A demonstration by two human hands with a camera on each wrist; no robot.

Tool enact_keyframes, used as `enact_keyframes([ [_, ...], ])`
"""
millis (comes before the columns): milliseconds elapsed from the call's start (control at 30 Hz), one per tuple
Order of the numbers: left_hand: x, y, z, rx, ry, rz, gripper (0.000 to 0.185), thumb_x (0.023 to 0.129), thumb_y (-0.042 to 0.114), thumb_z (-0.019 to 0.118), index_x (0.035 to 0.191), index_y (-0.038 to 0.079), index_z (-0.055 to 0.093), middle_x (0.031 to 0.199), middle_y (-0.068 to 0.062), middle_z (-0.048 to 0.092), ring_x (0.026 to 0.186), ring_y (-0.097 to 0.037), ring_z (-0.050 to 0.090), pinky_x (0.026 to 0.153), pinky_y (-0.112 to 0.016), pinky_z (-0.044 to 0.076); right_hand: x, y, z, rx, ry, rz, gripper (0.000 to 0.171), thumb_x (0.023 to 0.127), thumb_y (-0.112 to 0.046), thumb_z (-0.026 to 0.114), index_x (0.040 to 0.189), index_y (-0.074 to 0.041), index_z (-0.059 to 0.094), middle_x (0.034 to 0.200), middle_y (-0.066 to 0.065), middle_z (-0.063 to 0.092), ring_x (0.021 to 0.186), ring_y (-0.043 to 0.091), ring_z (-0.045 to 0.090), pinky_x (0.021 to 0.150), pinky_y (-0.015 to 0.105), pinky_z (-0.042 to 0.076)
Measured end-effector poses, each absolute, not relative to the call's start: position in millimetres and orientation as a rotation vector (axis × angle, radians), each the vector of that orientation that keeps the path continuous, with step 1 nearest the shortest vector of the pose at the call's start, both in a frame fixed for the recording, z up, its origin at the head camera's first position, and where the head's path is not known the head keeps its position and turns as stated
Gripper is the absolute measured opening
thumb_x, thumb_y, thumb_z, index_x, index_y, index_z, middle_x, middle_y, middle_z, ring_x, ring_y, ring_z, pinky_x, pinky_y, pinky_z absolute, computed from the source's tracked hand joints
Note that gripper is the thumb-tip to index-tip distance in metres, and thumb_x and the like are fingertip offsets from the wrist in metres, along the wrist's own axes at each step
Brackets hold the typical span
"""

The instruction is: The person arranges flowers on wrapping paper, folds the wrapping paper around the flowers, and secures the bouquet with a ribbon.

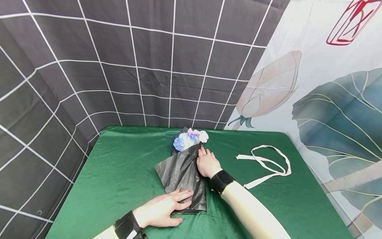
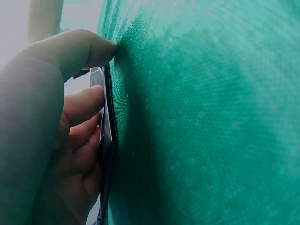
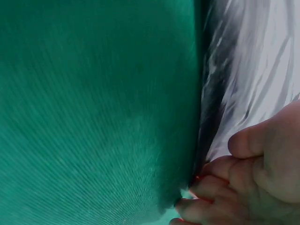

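head view: left hand [image 1: 162, 209] lies flat — fingers straight — on black wrap [image 1: 182, 172] at mid-surface; right hand [image 1: 207, 163] presses its edge. only head view shows flowers [image 1: 189, 138] — wrist views show green cloth [image 2: 206, 117].

Table [image 1: 119, 172]: covered with a shiny green cloth, wrinkled a bit, fills the near part of the scene.
Far wall [image 1: 134, 66]: dark grey cloth with thin white lines making squares, bends round the left side too.
Right wall [image 1: 328, 99]: pale cloth with a big pink flower bud, large blue-green leaves and a red shape up in the far right corner.
Light: bright and even, soft shine on the green cloth.
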State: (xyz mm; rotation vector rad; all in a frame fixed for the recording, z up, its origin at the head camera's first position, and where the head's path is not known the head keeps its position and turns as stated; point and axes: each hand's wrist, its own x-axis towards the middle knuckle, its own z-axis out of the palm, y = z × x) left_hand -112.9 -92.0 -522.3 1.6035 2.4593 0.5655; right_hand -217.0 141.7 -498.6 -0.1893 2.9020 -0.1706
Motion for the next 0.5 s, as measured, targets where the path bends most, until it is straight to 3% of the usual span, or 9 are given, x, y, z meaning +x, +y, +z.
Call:
enact_keyframes([
  [300,-113,-91,-523,1.628,2.472,0.577,0.056,0.094,0.038,0.066,0.146,0.017,0.056,0.164,-0.002,0.037,0.146,-0.029,0.045,0.116,-0.039,0.043,-234,146,-504,-0.142,2.937,-0.083,0.052,0.109,-0.026,0.035,0.155,-0.002,0.037,0.162,0.014,0.037,0.151,0.039,0.033,0.124,0.049,0.028],
  [500,-113,-90,-523,1.635,2.464,0.569,0.056,0.095,0.038,0.066,0.146,0.017,0.056,0.164,-0.003,0.036,0.146,-0.029,0.044,0.117,-0.039,0.042,-241,147,-501,-0.123,3.002,-0.084,0.049,0.107,-0.024,0.039,0.151,-0.003,0.045,0.157,0.014,0.046,0.146,0.043,0.039,0.122,0.051,0.031],
])
